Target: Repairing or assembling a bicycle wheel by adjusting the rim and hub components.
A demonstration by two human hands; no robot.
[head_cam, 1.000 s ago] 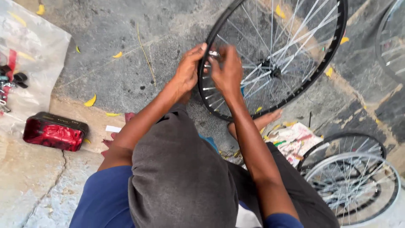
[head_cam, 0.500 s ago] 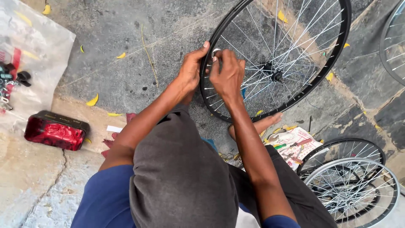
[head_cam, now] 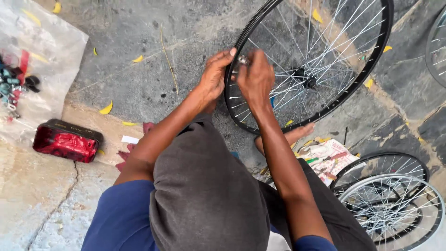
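A black bicycle wheel rim (head_cam: 382, 51) with silver spokes and a dark hub (head_cam: 306, 82) stands tilted on the stone ground in front of me. My left hand (head_cam: 213, 78) grips the rim's near-left edge from outside. Close beside it, my right hand (head_cam: 254, 80) is closed on a small silver metal piece (head_cam: 243, 59) held against the rim at the spoke ends. The two hands almost touch. A grey cap and my forearms hide the ground below them.
A red box (head_cam: 67, 141) lies at left. A clear plastic bag (head_cam: 55, 46) with small parts is at top left. Two wheels (head_cam: 392, 202) lie stacked at bottom right, near a printed paper with tools (head_cam: 327, 160). A bare foot (head_cam: 290, 135) rests under the rim.
Both hands stay together on the rim's left edge. The right hand has turned a little at the spoke end, and the wheel sits slightly higher in view.
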